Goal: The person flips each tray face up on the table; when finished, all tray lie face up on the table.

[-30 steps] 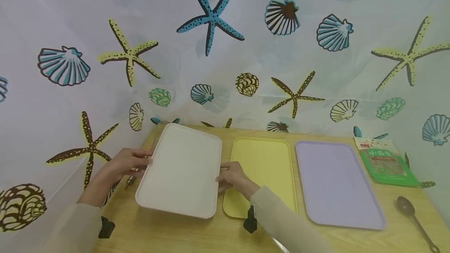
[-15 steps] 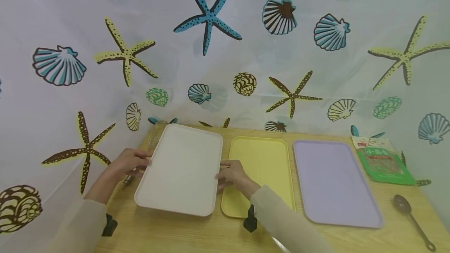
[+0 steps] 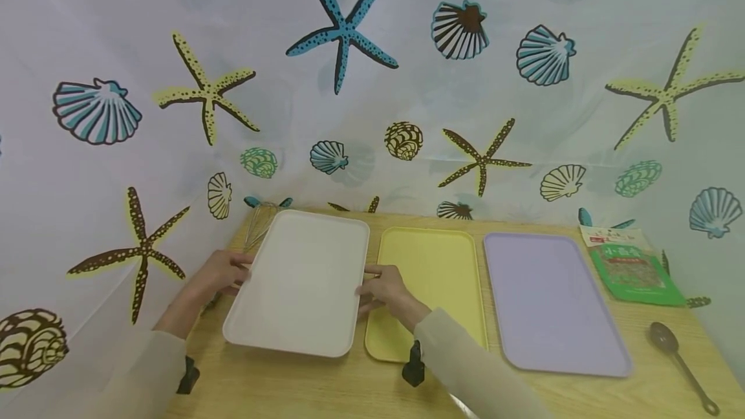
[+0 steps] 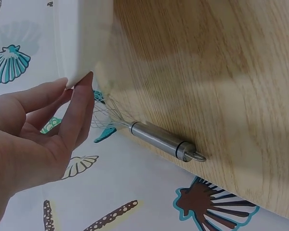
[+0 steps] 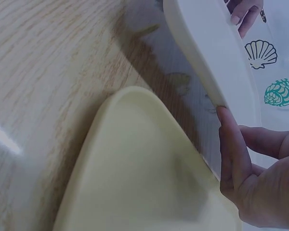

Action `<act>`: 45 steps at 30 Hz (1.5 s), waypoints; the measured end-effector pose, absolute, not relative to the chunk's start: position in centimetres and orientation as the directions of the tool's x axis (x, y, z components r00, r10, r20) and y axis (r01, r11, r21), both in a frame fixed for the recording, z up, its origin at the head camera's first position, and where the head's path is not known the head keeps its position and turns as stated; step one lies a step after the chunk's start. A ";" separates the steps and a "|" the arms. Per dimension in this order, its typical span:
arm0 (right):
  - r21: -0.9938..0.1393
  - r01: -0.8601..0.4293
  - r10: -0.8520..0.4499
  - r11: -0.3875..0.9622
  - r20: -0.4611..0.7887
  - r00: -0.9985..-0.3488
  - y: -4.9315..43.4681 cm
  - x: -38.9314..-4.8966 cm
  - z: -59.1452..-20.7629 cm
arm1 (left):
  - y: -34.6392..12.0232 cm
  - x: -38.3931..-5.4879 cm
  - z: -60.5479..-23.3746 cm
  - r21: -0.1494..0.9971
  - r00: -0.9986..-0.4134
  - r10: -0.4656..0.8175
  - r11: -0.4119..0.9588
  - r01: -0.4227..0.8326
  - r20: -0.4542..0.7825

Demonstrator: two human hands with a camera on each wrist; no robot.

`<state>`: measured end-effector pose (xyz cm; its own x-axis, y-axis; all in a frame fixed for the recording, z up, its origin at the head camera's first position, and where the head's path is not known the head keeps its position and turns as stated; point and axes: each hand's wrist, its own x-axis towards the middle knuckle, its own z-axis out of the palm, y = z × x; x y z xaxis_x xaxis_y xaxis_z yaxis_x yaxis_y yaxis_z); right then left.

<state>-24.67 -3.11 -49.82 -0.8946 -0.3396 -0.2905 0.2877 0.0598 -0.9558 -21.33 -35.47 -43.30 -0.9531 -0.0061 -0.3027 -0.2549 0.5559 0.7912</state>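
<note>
A white rectangular tray (image 3: 299, 283) is held above the wooden table between both hands. My left hand (image 3: 224, 271) pinches its left edge, thumb on top and fingers beneath, as the left wrist view shows. On the opposite side my right hand (image 3: 387, 290) grips the right edge, its fingers under the rim in the right wrist view. A shadow falls on the wood below the tray. Just right of it lies a yellow tray (image 3: 433, 277), which my right hand overlaps in the head view. Beside my left hand, a metal whisk (image 4: 156, 138) lies on the table.
A lavender tray (image 3: 550, 302) lies right of the yellow one. Beyond it are a green and white food packet (image 3: 634, 273) and a brown spoon (image 3: 666, 338) near the table's right edge. A curtain (image 3: 372, 96) printed with shells and starfish hangs behind the table (image 3: 279, 386).
The white tray has stayed nearly in place in both hands, its far edge now slightly lower in the head view. The head view has shifted a little.
</note>
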 end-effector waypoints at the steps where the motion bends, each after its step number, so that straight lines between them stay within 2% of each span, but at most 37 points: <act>1: -0.956 0.287 -0.341 0.057 -0.288 -0.895 -3.1 -24.7 -49.9 | -35.4 -21.4 -43.4 0.788 -0.954 -0.008 0.563 -0.251 -0.299; 11: -0.958 0.282 -0.326 0.055 -0.284 -0.902 -3.2 -25.1 -50.1 | -34.6 -21.8 -44.8 0.794 -0.983 -0.035 0.584 -0.167 -0.181; 19: -0.959 0.269 -0.276 0.094 -0.285 -0.918 -3.7 -25.3 -50.5 | -34.6 -22.9 -45.8 0.673 -0.992 -0.066 0.730 -0.120 -0.105; 31: -0.946 0.288 -0.263 0.147 -0.318 -0.911 -4.0 -25.0 -50.1 | -35.2 -23.9 -47.8 0.603 -0.997 -0.066 0.793 -0.081 -0.047; 37: -0.949 0.275 -0.283 0.153 -0.309 -0.908 -4.0 -24.7 -49.7 | -35.6 -24.5 -48.6 0.613 -0.997 -0.064 0.786 -0.078 -0.044; 45: -0.950 0.229 -0.290 0.212 -0.285 -0.914 -4.0 -24.2 -49.0 | -36.0 -24.7 -49.4 0.543 -0.996 -0.075 0.835 -0.089 -0.048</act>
<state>-24.19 -4.05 -48.95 -0.9137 -0.2902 -0.2846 0.2285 0.2122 -0.9501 -24.71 -36.05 -49.39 -0.9960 -0.0754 -0.0477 -0.0892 0.8349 0.5431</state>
